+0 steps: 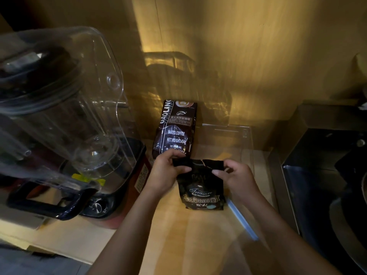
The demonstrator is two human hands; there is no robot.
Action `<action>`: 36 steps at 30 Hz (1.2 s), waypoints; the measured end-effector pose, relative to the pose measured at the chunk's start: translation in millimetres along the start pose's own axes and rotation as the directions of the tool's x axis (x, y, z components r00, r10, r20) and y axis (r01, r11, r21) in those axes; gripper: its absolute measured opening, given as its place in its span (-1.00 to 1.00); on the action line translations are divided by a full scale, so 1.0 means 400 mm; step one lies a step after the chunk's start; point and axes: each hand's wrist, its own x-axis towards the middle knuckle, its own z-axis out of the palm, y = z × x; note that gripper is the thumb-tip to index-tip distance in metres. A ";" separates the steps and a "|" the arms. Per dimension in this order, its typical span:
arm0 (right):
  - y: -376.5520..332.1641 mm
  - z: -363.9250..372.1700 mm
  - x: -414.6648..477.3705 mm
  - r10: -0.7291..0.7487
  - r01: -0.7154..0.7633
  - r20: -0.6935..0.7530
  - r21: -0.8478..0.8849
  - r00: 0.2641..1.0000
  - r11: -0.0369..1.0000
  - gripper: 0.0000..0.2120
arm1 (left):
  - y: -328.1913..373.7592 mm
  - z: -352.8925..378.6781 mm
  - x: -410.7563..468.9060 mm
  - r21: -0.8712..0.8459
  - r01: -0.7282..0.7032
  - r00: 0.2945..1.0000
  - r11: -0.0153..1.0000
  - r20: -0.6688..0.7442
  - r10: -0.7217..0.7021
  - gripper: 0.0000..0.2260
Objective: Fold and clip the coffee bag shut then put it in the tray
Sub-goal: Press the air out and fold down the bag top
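At the left edge of the wooden counter [174, 231] stands a blender [65, 124] with a clear jug and a dark handle, its base touching nothing the hands work on. Just right of it, toward the back edge against the wall, a tall dark coffee packet [175, 130] printed "BAKED.COFFEE" stands upright. In front of that packet the left hand [165, 172] pinches the top left corner of the small black coffee bag [201, 188], thumb on the near face and fingers curled behind the folded-over rim. The bag stands upright near the middle of the counter, its lower part marked "Treasure Blue Mountain" hanging free below both grips. The right hand [235, 176] pinches the top right corner in the same way, so the bag's top strip spans between the two hands. Behind the right hand a clear tray [247, 139] sits by the back edge, and a pale blue strip [241, 221] lies on the counter just right of the bag, partly under the right forearm.
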 end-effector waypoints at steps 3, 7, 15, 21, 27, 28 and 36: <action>-0.059 -0.009 0.013 -0.294 0.294 0.048 -0.313 0.954 0.903 -0.90 | -0.005 0.004 -0.001 -0.178 0.041 0.999 0.983 -0.006 -0.043 -0.60; -0.134 0.005 0.042 -0.494 0.586 0.328 -0.571 0.805 0.575 -0.83 | -0.006 0.042 -0.011 -0.193 -0.036 0.999 0.981 -0.012 0.034 -0.64; -0.169 0.042 0.062 -0.468 0.673 0.497 -0.642 0.730 0.368 -0.91 | -0.090 0.080 -0.042 -0.278 -0.041 0.998 0.960 0.028 0.050 -0.79; -0.162 0.035 0.035 -0.502 0.685 0.479 -0.604 0.720 0.407 -0.86 | -0.150 0.103 -0.040 -0.242 0.018 1.000 0.970 0.017 -0.014 -0.65; -0.188 0.023 0.039 -0.449 0.665 0.491 -0.564 0.747 0.489 -0.92 | -0.132 0.119 -0.046 -0.362 0.010 0.997 0.932 0.073 0.018 -0.66; -0.186 0.025 0.039 -0.449 0.667 0.494 -0.557 0.745 0.494 -0.92 | -0.129 0.126 -0.048 -0.366 0.006 0.998 0.931 0.066 0.019 -0.70; -0.156 0.045 0.015 -0.511 0.721 0.511 -0.531 0.691 0.444 -0.86 | -0.160 0.120 -0.065 -0.201 0.007 0.999 0.980 0.049 0.003 -0.67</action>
